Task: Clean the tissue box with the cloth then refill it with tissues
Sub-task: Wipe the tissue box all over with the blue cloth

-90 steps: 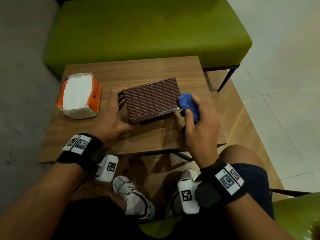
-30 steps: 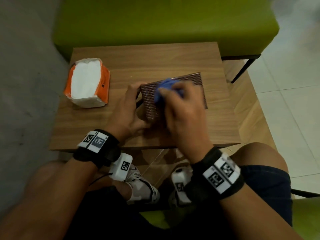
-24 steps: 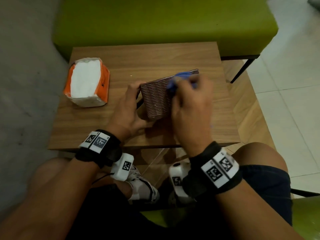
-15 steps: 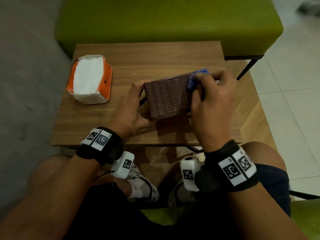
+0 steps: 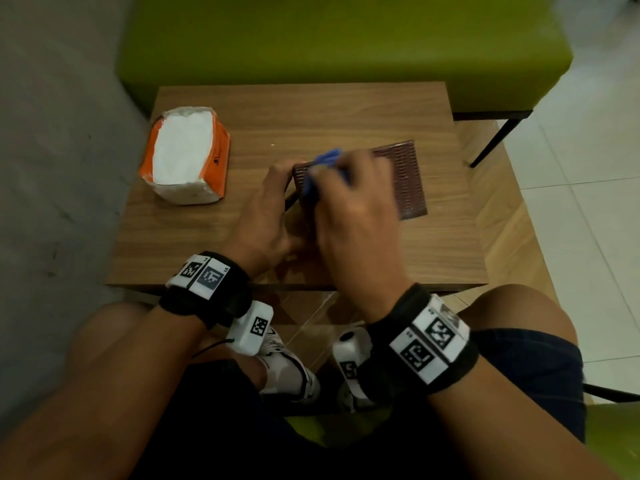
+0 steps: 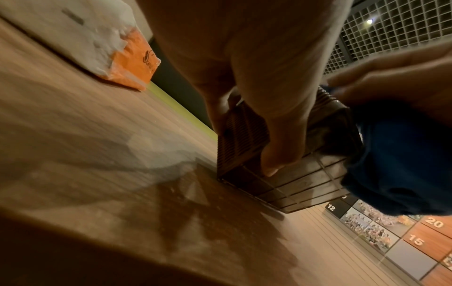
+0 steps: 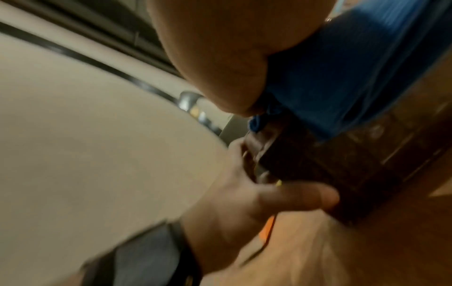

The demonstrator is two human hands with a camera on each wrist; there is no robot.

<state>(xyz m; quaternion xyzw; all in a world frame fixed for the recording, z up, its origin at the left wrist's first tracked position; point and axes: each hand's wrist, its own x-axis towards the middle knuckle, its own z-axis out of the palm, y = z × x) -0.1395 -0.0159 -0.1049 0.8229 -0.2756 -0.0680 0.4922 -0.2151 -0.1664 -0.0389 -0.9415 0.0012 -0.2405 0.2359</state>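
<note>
A brown woven tissue box [image 5: 405,178] lies on the wooden table [image 5: 346,112]. My left hand [image 5: 266,216] grips its left end, thumb on the near side [image 6: 281,151] and fingers round the far corner. My right hand [image 5: 353,209] holds a bunched blue cloth [image 5: 325,164] and presses it on the left part of the box top. The left wrist view shows the blue cloth [image 6: 396,158] hanging over the box's near edge. In the right wrist view the cloth [image 7: 342,73] sits under my palm on the dark box [image 7: 330,170]. An orange pack of white tissues [image 5: 187,154] stands at the table's left.
A green bench [image 5: 346,39] runs along the far side of the table. My knees and white shoes [image 5: 287,372] are below the near table edge. Tiled floor [image 5: 581,202] lies to the right, grey floor to the left.
My right hand has swept the blue cloth from the box's right end back to its left part. The left hand keeps its grip on the left end.
</note>
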